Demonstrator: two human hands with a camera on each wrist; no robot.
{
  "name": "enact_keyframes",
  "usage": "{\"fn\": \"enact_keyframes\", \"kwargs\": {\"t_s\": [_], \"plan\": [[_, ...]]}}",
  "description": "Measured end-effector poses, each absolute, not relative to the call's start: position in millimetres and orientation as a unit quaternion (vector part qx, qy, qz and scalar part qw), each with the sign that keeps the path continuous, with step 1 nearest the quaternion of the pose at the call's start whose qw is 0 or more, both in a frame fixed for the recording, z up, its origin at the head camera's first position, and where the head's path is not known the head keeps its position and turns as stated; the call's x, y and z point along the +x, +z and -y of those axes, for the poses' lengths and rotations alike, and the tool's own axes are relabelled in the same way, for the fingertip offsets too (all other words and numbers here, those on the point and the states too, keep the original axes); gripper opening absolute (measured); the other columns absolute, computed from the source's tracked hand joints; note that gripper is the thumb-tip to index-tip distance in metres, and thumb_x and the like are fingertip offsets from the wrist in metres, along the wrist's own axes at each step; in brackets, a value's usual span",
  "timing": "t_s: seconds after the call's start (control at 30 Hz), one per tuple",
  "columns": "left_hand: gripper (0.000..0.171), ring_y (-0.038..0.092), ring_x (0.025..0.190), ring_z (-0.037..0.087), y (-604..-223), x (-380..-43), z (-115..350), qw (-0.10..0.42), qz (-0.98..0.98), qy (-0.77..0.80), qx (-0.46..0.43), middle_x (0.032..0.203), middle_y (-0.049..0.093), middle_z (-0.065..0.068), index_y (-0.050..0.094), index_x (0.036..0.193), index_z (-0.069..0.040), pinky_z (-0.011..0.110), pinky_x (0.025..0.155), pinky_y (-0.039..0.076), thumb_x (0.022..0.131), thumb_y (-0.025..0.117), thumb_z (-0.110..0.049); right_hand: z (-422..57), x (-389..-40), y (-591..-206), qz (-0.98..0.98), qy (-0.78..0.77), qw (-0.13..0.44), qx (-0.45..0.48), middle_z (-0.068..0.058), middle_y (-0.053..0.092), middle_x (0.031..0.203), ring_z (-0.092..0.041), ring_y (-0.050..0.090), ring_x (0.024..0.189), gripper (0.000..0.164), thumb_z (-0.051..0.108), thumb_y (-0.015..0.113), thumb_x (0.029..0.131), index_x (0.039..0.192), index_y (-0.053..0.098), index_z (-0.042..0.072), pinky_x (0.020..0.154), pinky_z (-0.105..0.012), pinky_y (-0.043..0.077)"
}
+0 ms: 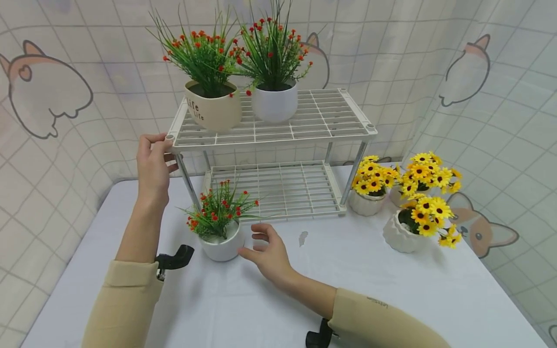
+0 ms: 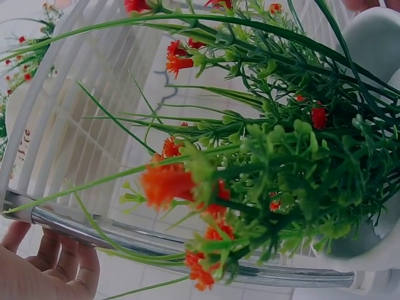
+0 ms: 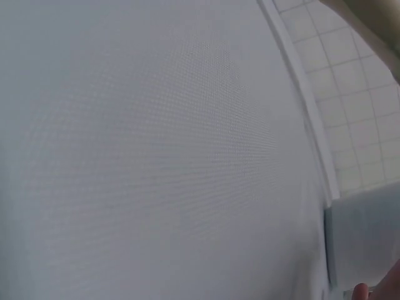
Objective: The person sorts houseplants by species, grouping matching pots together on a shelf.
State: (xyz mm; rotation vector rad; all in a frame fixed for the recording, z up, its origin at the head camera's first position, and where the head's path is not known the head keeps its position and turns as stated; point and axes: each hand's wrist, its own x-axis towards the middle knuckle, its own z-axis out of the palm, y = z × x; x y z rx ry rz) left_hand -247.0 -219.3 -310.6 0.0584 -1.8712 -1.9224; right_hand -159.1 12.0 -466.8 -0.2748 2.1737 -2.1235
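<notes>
- While the left hand (image 1: pixel 154 166) grips the front left corner of a white two-tier wire rack (image 1: pixel 270 141), its fingers curled around the top of a chrome metal post (image 1: pixel 187 179), the right hand (image 1: pixel 267 251) holds nothing, its fingers loosely bent and apart.
- A small, round, smooth white pot (image 1: pixel 222 244) stands on the white-covered counter (image 1: pixel 313 290), just in front of the rack's lower shelf at its left end; the right hand is close to its right side, and whether the thumb touches the wall I cannot tell.
- Judging by its size, the pot should be light enough for one hand; its wall looks hard and rather slick, perhaps ceramic or plastic, so it could slip or chip if knocked against the rack.
- Its spray of thin green stems with red flowers (image 1: pixel 219 212) looks artificial and springy, a poor place to lift by, since stems may bend or pull loose.
- The better hold is low on the pot's body, thumb and fingers on opposite sides beneath the rim, clear of the leaves.
- The rack seems stiff but probably light, so its corner post makes a sound place to steady it.
</notes>
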Motion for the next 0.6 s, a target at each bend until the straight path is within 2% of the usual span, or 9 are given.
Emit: {"fn": "enact_keyframes", "kwargs": {"t_s": [0.2,0.6], "plan": [[0.013,0.061,0.094,0.017,-311.9,-248.1,219.4,0.230,0.683,-0.693,0.022,0.123,0.059,0.003,0.053,0.116,-0.018,0.033,0.079,0.045,0.105,0.046,-0.021,3.5,-163.8,-478.0,-0.716,-0.691,0.048,-0.084,-0.014,0.048,0.143,-0.034,0.048,0.131,0.070,0.008,0.085,0.084,0.141,0.045,0.000,0.106,-0.050,0.043],[0.015,0.060,0.095,0.018,-312.3,-247.8,219.4,0.228,0.684,-0.693,0.024,0.122,0.058,0.003,0.052,0.118,-0.018,0.034,0.081,0.044,0.106,0.044,-0.022,34.0,-169.6,-478.6,-0.734,-0.673,0.005,-0.094,-0.008,0.046,0.144,-0.025,0.043,0.128,0.090,0.010,0.093,0.073,0.145,0.039,0.003,0.103,-0.044,0.042]]}}
